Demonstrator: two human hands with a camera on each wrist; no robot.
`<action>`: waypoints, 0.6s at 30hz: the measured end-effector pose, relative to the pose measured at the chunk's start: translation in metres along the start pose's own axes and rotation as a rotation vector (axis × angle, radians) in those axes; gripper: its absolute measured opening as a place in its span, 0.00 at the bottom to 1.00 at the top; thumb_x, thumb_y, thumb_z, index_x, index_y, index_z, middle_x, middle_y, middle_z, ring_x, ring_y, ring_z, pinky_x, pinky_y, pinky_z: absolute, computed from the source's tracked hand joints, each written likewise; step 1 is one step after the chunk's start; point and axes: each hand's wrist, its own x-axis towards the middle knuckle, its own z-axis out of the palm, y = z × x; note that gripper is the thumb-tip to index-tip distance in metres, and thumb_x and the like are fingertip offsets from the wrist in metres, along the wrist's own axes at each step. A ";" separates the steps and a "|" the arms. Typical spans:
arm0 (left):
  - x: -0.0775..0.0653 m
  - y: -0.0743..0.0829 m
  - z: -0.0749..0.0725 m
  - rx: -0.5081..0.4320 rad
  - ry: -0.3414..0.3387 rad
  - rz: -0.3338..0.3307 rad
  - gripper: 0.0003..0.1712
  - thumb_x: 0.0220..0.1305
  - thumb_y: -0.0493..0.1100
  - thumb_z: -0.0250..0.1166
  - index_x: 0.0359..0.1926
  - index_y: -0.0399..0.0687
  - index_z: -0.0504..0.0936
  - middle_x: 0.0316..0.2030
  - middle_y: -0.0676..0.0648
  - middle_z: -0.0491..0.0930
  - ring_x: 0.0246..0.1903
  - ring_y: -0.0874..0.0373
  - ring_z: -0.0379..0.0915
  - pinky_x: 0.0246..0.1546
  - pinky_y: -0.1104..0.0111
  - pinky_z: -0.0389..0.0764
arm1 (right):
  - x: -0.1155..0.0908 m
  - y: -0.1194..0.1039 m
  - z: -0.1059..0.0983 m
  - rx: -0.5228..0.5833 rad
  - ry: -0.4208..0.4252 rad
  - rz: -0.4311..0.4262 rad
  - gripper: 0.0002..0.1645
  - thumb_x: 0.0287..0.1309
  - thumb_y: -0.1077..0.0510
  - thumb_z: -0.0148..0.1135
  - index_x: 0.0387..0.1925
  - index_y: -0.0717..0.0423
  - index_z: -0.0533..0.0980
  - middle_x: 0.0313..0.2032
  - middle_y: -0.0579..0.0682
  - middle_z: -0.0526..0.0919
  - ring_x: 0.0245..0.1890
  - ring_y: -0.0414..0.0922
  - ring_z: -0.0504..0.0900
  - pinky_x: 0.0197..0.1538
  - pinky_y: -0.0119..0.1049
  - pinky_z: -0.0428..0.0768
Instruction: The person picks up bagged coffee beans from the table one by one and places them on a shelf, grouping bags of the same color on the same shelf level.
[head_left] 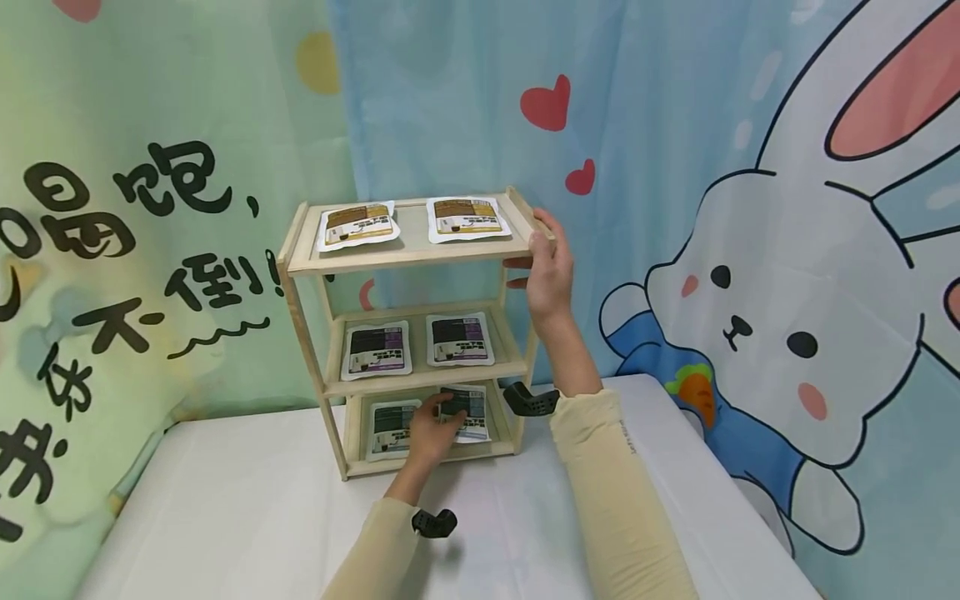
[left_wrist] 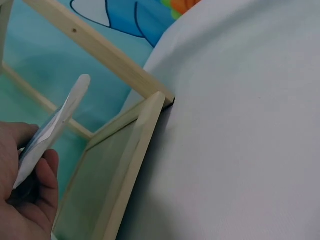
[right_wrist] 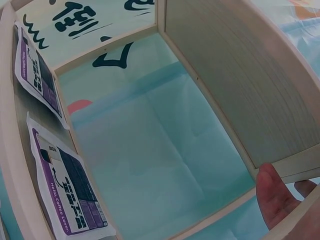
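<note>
A three-tier wooden shelf rack (head_left: 425, 386) stands on the table. My left hand (head_left: 431, 435) pinches a flat, white-edged coffee packet (head_left: 474, 404) with a dark label at the right of the bottom tier. In the left wrist view this packet (left_wrist: 62, 117) is tilted up, above the tier's board. Beside the hand, another dark-labelled packet (head_left: 392, 429) lies on the bottom tier, partly covered by the fingers. My right hand (head_left: 551, 271) grips the top tier's right end; its fingers (right_wrist: 272, 195) reach underneath in the right wrist view.
Two purple-and-black packets, left (head_left: 377, 348) and right (head_left: 461, 339), lie on the middle tier. Two brown-and-yellow packets, left (head_left: 357, 225) and right (head_left: 468, 218), lie on top. Behind the white table (head_left: 225, 500) hangs a printed curtain (head_left: 450, 100).
</note>
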 end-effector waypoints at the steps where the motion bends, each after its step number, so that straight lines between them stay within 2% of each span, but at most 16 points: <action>1: 0.001 0.001 0.001 0.007 -0.001 -0.006 0.22 0.60 0.43 0.68 0.55 0.41 0.79 0.57 0.32 0.72 0.55 0.36 0.70 0.48 0.47 0.74 | 0.000 0.000 0.000 0.001 -0.007 0.004 0.29 0.72 0.51 0.38 0.70 0.53 0.61 0.50 0.61 0.76 0.36 0.60 0.79 0.27 0.35 0.78; 6: 0.006 0.000 0.006 0.017 -0.041 -0.059 0.23 0.61 0.43 0.68 0.56 0.42 0.79 0.57 0.32 0.72 0.55 0.39 0.69 0.48 0.49 0.74 | -0.001 0.001 0.001 -0.007 -0.009 0.020 0.29 0.72 0.51 0.38 0.71 0.52 0.61 0.51 0.61 0.76 0.35 0.56 0.80 0.28 0.36 0.79; 9: 0.010 -0.002 0.008 0.020 -0.076 -0.075 0.23 0.61 0.43 0.68 0.57 0.42 0.78 0.58 0.33 0.71 0.57 0.39 0.68 0.50 0.50 0.73 | 0.000 0.000 -0.001 -0.005 0.000 0.013 0.29 0.71 0.51 0.38 0.71 0.52 0.61 0.50 0.61 0.76 0.35 0.57 0.79 0.27 0.35 0.78; 14: 0.014 -0.006 0.011 0.034 -0.094 -0.062 0.24 0.60 0.44 0.69 0.56 0.41 0.78 0.56 0.33 0.73 0.56 0.38 0.68 0.50 0.49 0.73 | 0.000 0.000 -0.001 -0.003 0.000 -0.007 0.30 0.70 0.50 0.38 0.70 0.52 0.62 0.47 0.60 0.78 0.36 0.63 0.78 0.26 0.35 0.78; 18: 0.013 -0.008 0.013 0.055 -0.093 -0.026 0.25 0.59 0.47 0.69 0.54 0.40 0.79 0.53 0.32 0.74 0.53 0.39 0.70 0.46 0.52 0.75 | 0.000 0.000 -0.002 -0.015 0.005 -0.006 0.30 0.69 0.51 0.38 0.70 0.52 0.63 0.48 0.60 0.78 0.33 0.55 0.80 0.25 0.34 0.77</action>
